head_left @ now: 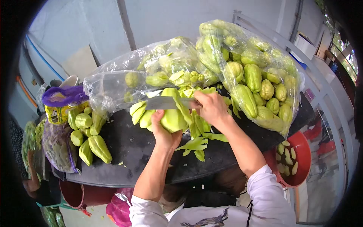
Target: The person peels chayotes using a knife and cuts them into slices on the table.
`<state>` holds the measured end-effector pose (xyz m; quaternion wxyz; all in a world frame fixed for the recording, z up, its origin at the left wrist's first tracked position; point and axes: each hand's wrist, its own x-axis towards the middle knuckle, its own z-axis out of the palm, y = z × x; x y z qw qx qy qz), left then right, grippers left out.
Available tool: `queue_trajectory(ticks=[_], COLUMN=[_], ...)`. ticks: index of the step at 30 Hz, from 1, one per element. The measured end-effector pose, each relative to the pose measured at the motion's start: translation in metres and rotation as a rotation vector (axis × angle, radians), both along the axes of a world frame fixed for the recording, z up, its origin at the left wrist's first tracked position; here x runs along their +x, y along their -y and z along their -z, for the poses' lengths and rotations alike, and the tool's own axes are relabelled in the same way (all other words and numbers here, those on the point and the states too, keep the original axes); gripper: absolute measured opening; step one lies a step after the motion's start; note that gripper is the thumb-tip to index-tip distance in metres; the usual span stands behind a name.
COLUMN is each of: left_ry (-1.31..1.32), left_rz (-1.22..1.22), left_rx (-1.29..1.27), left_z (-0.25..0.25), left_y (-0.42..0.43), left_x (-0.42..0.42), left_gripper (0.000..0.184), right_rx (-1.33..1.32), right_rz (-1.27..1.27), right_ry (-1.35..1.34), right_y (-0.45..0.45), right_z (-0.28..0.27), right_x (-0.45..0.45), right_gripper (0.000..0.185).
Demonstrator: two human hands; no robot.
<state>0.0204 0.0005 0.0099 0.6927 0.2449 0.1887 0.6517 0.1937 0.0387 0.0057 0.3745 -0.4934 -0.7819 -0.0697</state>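
My left hand (165,133) is wrapped around a pale green chayote (174,122) held above the black table. Closed on the handle of a broad-bladed knife (162,103), my right hand (212,108) keeps the blade flat along the top of the chayote. A long strip of green peel (182,108) hangs from the chayote by the blade. More chayotes, pale and apparently peeled, lie just left of my fingers, partly hidden by the blade and hand. Loose peelings (193,145) are scattered on the table below my right hand.
Clear plastic bags of chayotes, a right one (291,90) and a left one (109,85), stand behind. Loose chayotes (100,148) and a purple mesh sack (56,145) are at left. A red bucket (305,162) with pale pieces stands below right; another red bucket (94,196) is below left.
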Motion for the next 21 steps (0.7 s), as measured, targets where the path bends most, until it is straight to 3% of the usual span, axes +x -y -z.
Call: queue_trajectory(ticks=[2, 5, 7, 11, 14, 15, 18, 21], left_ry=[-0.024, -0.013, 0.010, -0.035, -0.060, -0.059, 0.157, 0.154], left_rz=[0.100, 0.015, 0.046, 0.102, 0.083, 0.131, 0.076, 0.043], left_rx=[0.014, -0.014, 0.060, 0.088, 0.019, 0.100, 0.005, -0.048], left_z=[0.014, 0.006, 0.009, 0.011, -0.001, 0.000, 0.000, 0.010], left_y=[-0.007, -0.006, -0.008, -0.003, 0.005, 0.003, -0.005, -0.015], left_x=[-0.010, -0.010, -0.013, -0.007, -0.004, -0.009, -0.009, -0.019], left_gripper=[0.062, 0.064, 0.067, 0.068, 0.070, 0.070, 0.067, 0.060], right_rx=[-0.065, -0.089, -0.076, -0.042, -0.191, -0.227, -0.264, -0.290], right_rz=[0.050, 0.067, 0.136, 0.084, 0.206, 0.232, 0.276, 0.229], right_ry=[0.005, 0.015, 0.015, -0.013, 0.007, 0.028, 0.016, -0.015], right_y=[-0.014, -0.018, -0.012, -0.010, -0.020, -0.021, -0.025, -0.022], right_z=[0.016, 0.017, 0.012, 0.006, 0.013, 0.012, 0.013, 0.010], right_x=[0.010, 0.015, 0.008, 0.007, 0.020, 0.028, 0.037, 0.030], right_gripper=[0.005, 0.006, 0.014, 0.014, 0.010, 0.009, 0.010, 0.016])
